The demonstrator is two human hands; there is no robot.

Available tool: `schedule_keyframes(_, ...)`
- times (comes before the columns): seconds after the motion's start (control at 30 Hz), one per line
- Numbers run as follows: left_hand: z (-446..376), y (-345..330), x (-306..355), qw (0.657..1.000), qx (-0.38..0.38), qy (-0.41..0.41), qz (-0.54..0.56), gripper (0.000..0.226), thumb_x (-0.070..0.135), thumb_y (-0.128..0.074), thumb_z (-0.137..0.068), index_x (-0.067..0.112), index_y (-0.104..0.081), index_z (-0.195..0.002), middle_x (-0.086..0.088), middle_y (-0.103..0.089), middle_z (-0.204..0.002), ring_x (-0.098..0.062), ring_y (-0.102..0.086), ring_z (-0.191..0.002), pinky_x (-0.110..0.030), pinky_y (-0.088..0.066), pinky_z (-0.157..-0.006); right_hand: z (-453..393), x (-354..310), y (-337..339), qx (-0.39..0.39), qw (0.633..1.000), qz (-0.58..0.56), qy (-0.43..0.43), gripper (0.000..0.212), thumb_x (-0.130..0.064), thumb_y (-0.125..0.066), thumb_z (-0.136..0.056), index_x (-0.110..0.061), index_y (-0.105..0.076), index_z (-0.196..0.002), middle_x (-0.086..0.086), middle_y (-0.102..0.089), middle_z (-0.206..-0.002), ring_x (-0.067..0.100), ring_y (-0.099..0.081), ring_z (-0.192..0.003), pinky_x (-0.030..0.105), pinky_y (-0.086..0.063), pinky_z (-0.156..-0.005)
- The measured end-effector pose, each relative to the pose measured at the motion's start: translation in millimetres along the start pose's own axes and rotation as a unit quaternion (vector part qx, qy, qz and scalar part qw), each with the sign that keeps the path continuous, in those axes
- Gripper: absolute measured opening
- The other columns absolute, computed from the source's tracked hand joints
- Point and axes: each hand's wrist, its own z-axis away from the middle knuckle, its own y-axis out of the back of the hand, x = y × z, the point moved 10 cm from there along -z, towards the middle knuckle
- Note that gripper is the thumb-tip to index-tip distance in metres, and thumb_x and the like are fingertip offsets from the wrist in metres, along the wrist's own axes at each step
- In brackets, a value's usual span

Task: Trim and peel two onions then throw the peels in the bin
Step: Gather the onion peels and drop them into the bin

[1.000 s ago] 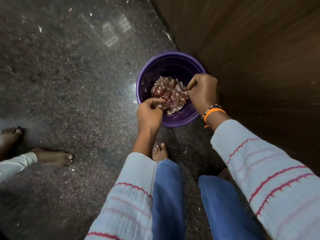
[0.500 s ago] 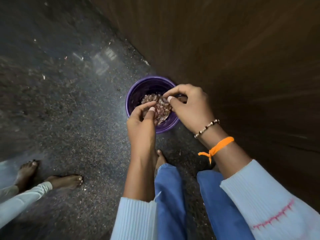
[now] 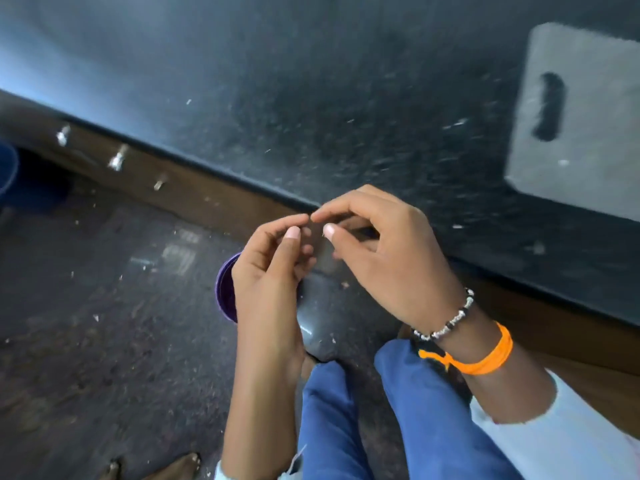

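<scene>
My left hand (image 3: 273,271) and my right hand (image 3: 388,261) are raised in front of me at the counter's edge, index fingertips touching. Their fingers are curled and apart, and I see nothing held in either. The purple bin (image 3: 225,289) stands on the floor below, mostly hidden behind my left hand, so only its left rim shows. Its peels are out of sight. No onions are in view.
A dark speckled countertop (image 3: 311,81) fills the top, with a grey cutting board (image 3: 588,109) at its right. Below runs a brown cabinet front with metal knobs (image 3: 117,161). A blue container (image 3: 7,168) sits far left. Another person's foot (image 3: 173,467) is on the floor near the bottom.
Both hands have lifted away from the bin and up to counter height. The view has swung upward from floor and bin to the countertop and cutting board.
</scene>
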Motion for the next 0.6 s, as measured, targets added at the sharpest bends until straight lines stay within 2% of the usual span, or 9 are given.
schedule_keyframes(0.1,20,-60,19,0.998,-0.060,-0.018,-0.014,0.019,0.006,-0.048,-0.093,0.011,-0.067,-0.091,-0.014,-0.062,-0.092,-0.024,-0.054,-0.084,-0.031,-0.047,-0.078,13,-8,64,0.050,0.999,-0.004,0.004,0.017,-0.011,-0.055,-0.080,-0.012,-0.069,-0.089,-0.002,-0.062,-0.089,0.012,-0.064,-0.081,0.037,-0.056,-0.073)
schedule_keyframes(0.2,35,-117,28,0.992,-0.113,-0.030,-0.038,0.024,0.006,-0.049,-0.093,0.018,-0.068,-0.085,-0.001,-0.063,-0.084,-0.011,-0.056,-0.075,-0.020,-0.049,-0.068,27,-2,125,0.103,0.995,0.008,0.001,0.016,-0.010,-0.056,-0.081,-0.012,-0.069,-0.090,-0.003,-0.061,-0.087,0.012,-0.065,-0.080,0.035,-0.056,-0.071)
schedule_keyframes(0.27,46,-158,28,0.986,-0.154,-0.031,-0.063,0.025,0.007,-0.049,-0.093,0.020,-0.068,-0.085,0.005,-0.062,-0.080,-0.007,-0.056,-0.072,-0.017,-0.048,-0.066,38,7,167,0.144,0.990,0.011,-0.005,0.015,-0.010,-0.057,-0.082,-0.013,-0.069,-0.088,-0.006,-0.061,-0.086,0.013,-0.066,-0.079,0.036,-0.057,-0.071)
schedule_keyframes(0.4,66,-234,20,0.970,-0.213,-0.039,-0.112,0.023,0.008,-0.049,-0.094,0.019,-0.067,-0.086,0.007,-0.062,-0.078,-0.007,-0.055,-0.072,-0.018,-0.047,-0.067,58,32,241,0.209,0.977,0.009,-0.040,0.016,-0.004,-0.058,-0.084,-0.014,-0.070,-0.087,-0.012,-0.059,-0.086,0.011,-0.066,-0.075,0.038,-0.057,-0.072)
schedule_keyframes(0.5,77,-280,7,0.956,-0.238,-0.054,-0.162,0.021,0.007,-0.050,-0.093,0.018,-0.067,-0.087,0.007,-0.062,-0.079,-0.007,-0.055,-0.073,-0.019,-0.048,-0.069,70,52,286,0.240,0.969,0.002,-0.054,0.016,-0.005,-0.056,-0.086,-0.014,-0.070,-0.087,-0.005,-0.064,-0.088,0.013,-0.066,-0.076,0.039,-0.058,-0.069)
schedule_keyframes(0.6,83,-316,-9,0.932,-0.269,-0.089,-0.224,0.020,0.009,-0.053,-0.092,0.023,-0.067,-0.086,0.007,-0.064,-0.083,-0.009,-0.055,-0.075,-0.026,-0.048,-0.075,79,66,317,0.257,0.965,0.025,-0.054,0.016,-0.005,-0.057,-0.085,-0.015,-0.069,-0.087,-0.003,-0.064,-0.090,0.015,-0.065,-0.079,0.041,-0.057,-0.073)
